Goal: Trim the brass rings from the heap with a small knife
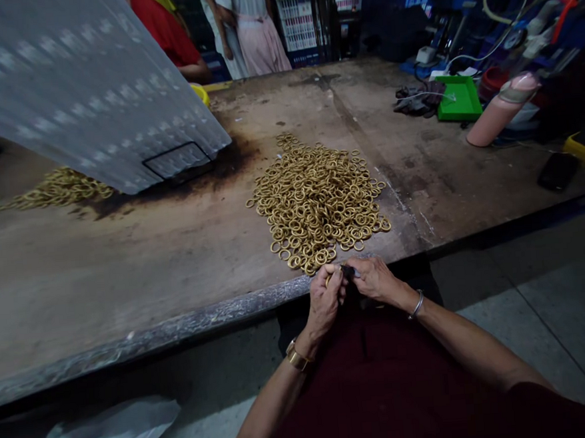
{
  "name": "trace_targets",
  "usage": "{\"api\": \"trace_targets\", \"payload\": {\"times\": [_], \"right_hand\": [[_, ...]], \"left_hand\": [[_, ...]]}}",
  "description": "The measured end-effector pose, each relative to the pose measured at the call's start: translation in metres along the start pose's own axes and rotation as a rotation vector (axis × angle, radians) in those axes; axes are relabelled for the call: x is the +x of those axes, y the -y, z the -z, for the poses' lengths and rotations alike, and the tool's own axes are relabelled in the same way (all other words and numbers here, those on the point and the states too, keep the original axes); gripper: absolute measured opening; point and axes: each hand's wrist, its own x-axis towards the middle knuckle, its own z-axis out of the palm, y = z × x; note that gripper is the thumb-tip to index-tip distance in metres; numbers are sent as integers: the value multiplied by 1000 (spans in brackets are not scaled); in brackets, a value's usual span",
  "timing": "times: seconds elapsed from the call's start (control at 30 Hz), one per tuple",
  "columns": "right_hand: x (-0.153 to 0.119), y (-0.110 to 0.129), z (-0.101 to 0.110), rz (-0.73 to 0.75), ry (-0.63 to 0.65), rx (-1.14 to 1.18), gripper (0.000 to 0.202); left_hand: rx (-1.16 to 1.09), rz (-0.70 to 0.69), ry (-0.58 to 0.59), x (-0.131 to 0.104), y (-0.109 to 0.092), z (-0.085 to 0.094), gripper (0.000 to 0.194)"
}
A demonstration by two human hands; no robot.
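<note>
A heap of gold-coloured rings (pixel 321 200) lies on the worn wooden table (pixel 175 260), close to its front edge. My left hand (pixel 327 296), with a gold watch at the wrist, is closed on a gold-coloured ring (pixel 328 280) at the near side of the heap. Beside it, my right hand (pixel 374 280), wearing a silver bangle, grips a small dark tool (pixel 349 272). The tool's end meets the fingertips of my left hand. Fingers cover most of the ring and part of the tool.
A tall grey ribbed panel (pixel 98 92) stands at the back left, beside a second ring pile (pixel 64 187). On the right are a green tray (pixel 458 98), a pink bottle (pixel 503 111), gloves (pixel 418 100) and a dark phone (pixel 558 171). People stand behind the table.
</note>
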Motion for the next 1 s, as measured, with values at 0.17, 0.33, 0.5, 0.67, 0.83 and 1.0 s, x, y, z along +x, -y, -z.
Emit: {"api": "trace_targets", "payload": {"times": [0.17, 0.33, 0.5, 0.67, 0.83, 1.0], "right_hand": [[5, -8, 9, -151, -21, -139, 29], [11, -17, 11, -306, -189, -164, 22], [18, -13, 9, -374, -199, -200, 29], [25, -6, 14, -406, -145, -215, 25], [29, -14, 12, -380, -181, -185, 21], [31, -25, 12, -395, -250, 3, 15]], "left_hand": [[-153, 58, 84, -8, -9, -4, 32], [-359, 151, 98, -4, -11, -7, 34], [-410, 199, 104, 0, -9, -3, 29], [-523, 295, 155, 3, -10, 2, 29], [-579, 309, 133, 8, -10, 3, 28], [-554, 296, 77, 14, -14, -2, 36]]}}
